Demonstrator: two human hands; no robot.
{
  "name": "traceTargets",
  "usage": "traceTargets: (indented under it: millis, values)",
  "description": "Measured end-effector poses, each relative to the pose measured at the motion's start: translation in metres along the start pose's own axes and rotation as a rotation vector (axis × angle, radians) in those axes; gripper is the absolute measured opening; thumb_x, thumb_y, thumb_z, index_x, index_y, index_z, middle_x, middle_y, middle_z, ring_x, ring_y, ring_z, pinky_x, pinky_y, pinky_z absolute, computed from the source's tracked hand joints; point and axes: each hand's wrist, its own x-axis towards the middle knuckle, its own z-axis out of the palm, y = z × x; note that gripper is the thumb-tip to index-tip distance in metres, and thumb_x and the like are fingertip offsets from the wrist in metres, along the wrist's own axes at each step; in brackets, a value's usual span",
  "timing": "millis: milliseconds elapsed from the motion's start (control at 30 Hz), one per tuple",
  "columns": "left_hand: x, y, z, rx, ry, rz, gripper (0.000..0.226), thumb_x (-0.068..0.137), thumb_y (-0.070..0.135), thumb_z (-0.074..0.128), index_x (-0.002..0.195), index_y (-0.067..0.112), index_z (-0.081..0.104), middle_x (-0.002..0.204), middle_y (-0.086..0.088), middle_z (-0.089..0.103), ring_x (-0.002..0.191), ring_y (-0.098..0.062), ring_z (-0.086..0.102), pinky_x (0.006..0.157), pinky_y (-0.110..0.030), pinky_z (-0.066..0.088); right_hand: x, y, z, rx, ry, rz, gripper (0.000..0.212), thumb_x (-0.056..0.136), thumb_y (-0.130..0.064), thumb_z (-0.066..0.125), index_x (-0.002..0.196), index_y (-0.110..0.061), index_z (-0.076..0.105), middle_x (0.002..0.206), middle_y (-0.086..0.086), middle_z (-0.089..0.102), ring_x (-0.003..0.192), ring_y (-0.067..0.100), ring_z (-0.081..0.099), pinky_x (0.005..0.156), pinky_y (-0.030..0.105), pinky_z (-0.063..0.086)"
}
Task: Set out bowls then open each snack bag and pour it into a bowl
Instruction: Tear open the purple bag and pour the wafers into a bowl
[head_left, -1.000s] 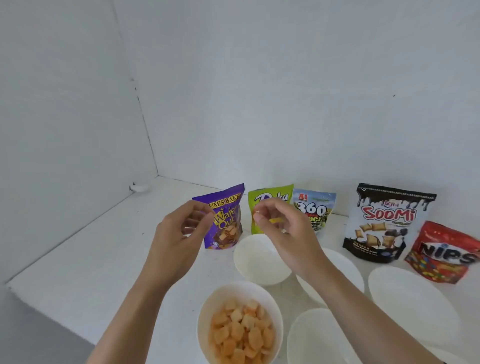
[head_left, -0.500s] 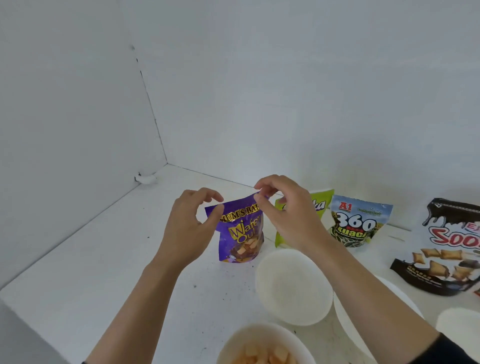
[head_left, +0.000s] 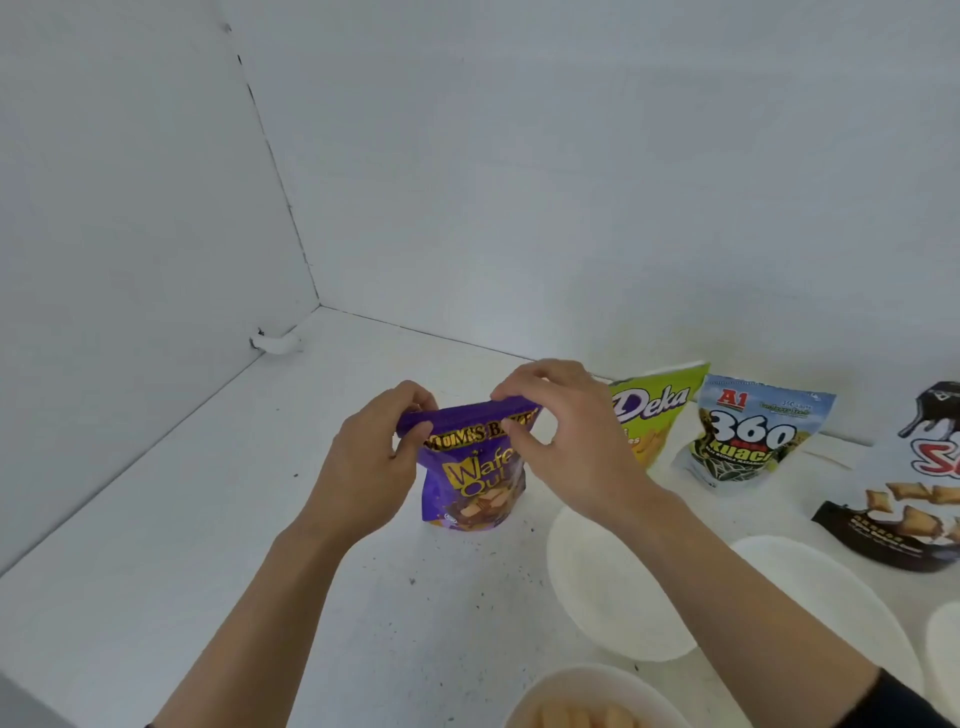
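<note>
Purple wafer bag (head_left: 475, 467) — upright, top pinched

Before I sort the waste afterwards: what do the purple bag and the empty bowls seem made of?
Purple bag: looks like glossy printed plastic film, creasing where the left hand and right hand pinch its top strip. Empty bowl: matte white with a thin rim, possibly foam or paper pulp; the look leaves it open.
</note>
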Motion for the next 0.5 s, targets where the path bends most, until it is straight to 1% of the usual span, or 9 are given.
traceTargets:
  millis: [33,100,167,233,300,333,400,500]
  values:
    - [-0.005,-0.002,-0.006,0.002,-0.011,0.001,0.016,0.102,0.009,0.055,0.099,0.025,0.056,0.096,0.016,0.067,0.093,-0.008,0.062,0.083,-0.037,0.056,-0.003,-0.003,0.004,0.010,-0.013,-0.008,0.022,0.082,-0.027,0.066,0.104,-0.027,0.072,0.109,-0.009,0.065,0.109,0.012,0.054,0.090,0.041,0.045]
    - [-0.018,-0.005,-0.015,0.004,-0.030,0.005,0.018,0.102,0.010,0.054,0.099,0.028,0.055,0.097,0.020,0.066,0.094,-0.010,0.063,0.085,-0.042,0.056,-0.011,-0.009,0.012,0.049,-0.021,-0.008,0.022,0.084,-0.026,0.067,0.105,-0.025,0.072,0.109,-0.008,0.065,0.107,0.010,0.053,0.086,0.035,0.042]
    - [-0.034,-0.005,-0.022,0.008,-0.045,0.009,0.019,0.103,0.010,0.053,0.098,0.029,0.055,0.099,0.023,0.064,0.095,-0.010,0.062,0.085,-0.044,0.055,-0.019,-0.017,0.018,0.080,-0.003,-0.005,0.021,0.085,-0.025,0.066,0.105,-0.024,0.072,0.107,-0.007,0.064,0.105,0.011,0.053,0.086,0.037,0.043]
    - [-0.050,-0.005,-0.028,-0.002,-0.050,0.002,0.020,0.103,0.009,0.053,0.098,0.029,0.055,0.099,0.021,0.065,0.095,-0.012,0.063,0.086,-0.046,0.055,-0.027,-0.026,0.021,0.109,0.007,-0.019,0.018,0.086,-0.024,0.066,0.103,-0.023,0.073,0.102,-0.008,0.064,0.101,0.012,0.053,0.086,0.041,0.047]
    - [-0.067,-0.005,-0.035,-0.015,-0.046,-0.007,0.023,0.102,0.006,0.053,0.098,0.029,0.056,0.097,0.018,0.066,0.093,-0.015,0.064,0.087,-0.048,0.054,-0.038,-0.035,0.022,0.167,0.002,-0.046,0.013,0.087,-0.018,0.069,0.099,-0.019,0.075,0.098,-0.007,0.063,0.096,0.012,0.056,0.082,0.038,0.051]
    - [-0.075,-0.004,-0.039,-0.021,-0.044,-0.013,0.024,0.101,0.005,0.054,0.098,0.029,0.057,0.096,0.017,0.067,0.093,-0.016,0.064,0.088,-0.046,0.054,-0.044,-0.040,0.022,0.203,-0.002,-0.058,0.012,0.087,-0.014,0.071,0.098,-0.018,0.076,0.096,-0.006,0.062,0.093,0.012,0.058,0.080,0.035,0.052]
    - [-0.090,-0.002,-0.045,-0.035,-0.044,-0.030,0.025,0.101,0.003,0.054,0.097,0.028,0.059,0.096,0.016,0.068,0.094,-0.015,0.065,0.089,-0.039,0.054,-0.057,-0.047,0.023,0.270,-0.016,-0.079,0.014,0.087,-0.008,0.072,0.097,-0.017,0.077,0.095,-0.004,0.060,0.091,0.012,0.060,0.076,0.030,0.053]
    - [-0.111,0.002,-0.051,-0.079,-0.031,-0.053,0.024,0.101,0.003,0.054,0.098,0.026,0.061,0.095,0.011,0.070,0.094,-0.016,0.066,0.088,-0.026,0.054,-0.074,-0.055,0.027,0.322,-0.019,-0.112,0.017,0.088,-0.007,0.071,0.100,-0.017,0.078,0.097,-0.003,0.058,0.090,0.012,0.061,0.075,0.030,0.054]
